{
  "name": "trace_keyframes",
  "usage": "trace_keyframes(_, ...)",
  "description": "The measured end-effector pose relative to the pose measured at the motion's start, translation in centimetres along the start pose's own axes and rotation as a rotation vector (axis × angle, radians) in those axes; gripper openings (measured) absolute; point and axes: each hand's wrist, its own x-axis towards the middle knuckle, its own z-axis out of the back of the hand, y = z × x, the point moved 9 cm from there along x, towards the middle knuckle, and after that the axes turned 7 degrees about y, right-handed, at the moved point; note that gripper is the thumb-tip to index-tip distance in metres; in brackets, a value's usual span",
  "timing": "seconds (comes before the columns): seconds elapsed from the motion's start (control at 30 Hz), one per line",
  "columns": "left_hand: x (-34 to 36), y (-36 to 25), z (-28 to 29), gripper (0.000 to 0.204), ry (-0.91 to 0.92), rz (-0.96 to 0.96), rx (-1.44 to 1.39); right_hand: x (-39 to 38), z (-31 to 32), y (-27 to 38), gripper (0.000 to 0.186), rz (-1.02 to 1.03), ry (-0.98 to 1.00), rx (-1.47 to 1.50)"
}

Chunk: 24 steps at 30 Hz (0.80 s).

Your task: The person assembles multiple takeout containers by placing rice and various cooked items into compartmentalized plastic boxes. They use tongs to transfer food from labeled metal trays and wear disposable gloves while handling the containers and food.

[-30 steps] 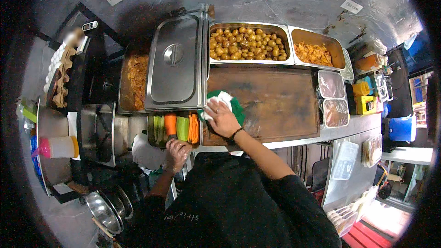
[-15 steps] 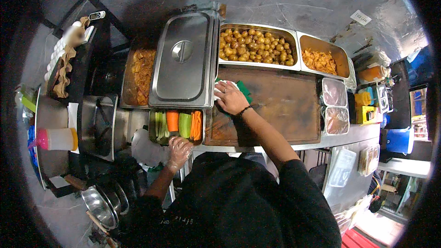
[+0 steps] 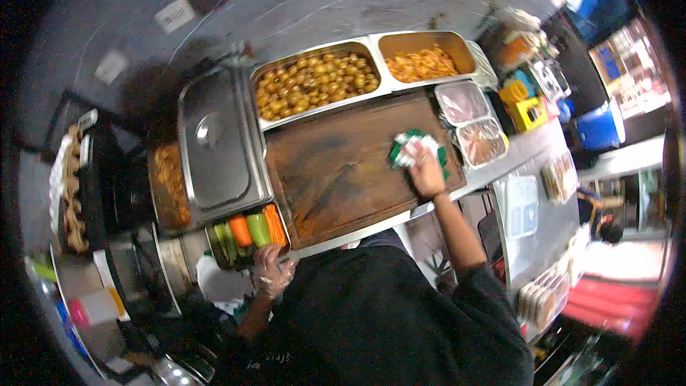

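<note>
Right hand (image 3: 427, 175) flat on crumpled cloth (image 3: 400, 151), scuffed rectangular board (image 3: 336, 175), filmy-gloved left hand (image 3: 271, 273) splayed

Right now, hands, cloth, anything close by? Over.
Right hand: on green-and-white cloth, over board. Left hand: gloved, by vegetables. Wrapped containers right of cloth.

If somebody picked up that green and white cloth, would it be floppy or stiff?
The cloth would likely flop, since it looks crumpled under the right hand. It's probably light, being just a small bunch of fabric. Pushed, it may wrinkle or slide rather than roll, as it lies low on the brown board.
</note>
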Motion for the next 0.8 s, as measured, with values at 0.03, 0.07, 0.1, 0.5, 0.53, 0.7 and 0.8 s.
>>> trace_keyframes(0.03,0.8,0.0,-0.4,0.053,0.002,-0.056,-0.04,0.5,1.8,-3.9,0.053,-0.051,-0.103,-0.106)
trace_keyframes(0.07,2.9,-1.9,-0.3,0.057,0.048,-0.158,0.013,1.1,3.2,-8.0,0.055,-0.216,-0.004,-0.056)
trace_keyframes(0.1,4.8,-4.0,0.4,0.057,0.035,-0.244,0.017,1.6,4.8,-8.8,0.058,-0.288,0.014,-0.106)
trace_keyframes(0.5,25.3,-17.7,-7.2,0.028,0.189,-0.156,-0.96,-10.7,9.0,4.3,0.048,-0.033,-0.153,0.21)
trace_keyframes(0.53,26.2,-19.1,-7.8,0.027,0.183,-0.197,-0.986,-13.3,11.3,1.8,0.046,-0.152,-0.19,0.151)
trace_keyframes(0.7,26.3,-25.7,-15.9,0.025,0.471,-0.237,-0.99,-31.4,21.3,-9.9,0.038,-0.635,-0.504,-0.024)
trace_keyframes(0.8,24.1,-31.1,-20.4,0.025,0.601,-0.26,-0.952,-44.4,25.4,-14.8,0.031,-0.871,-0.763,-0.037)
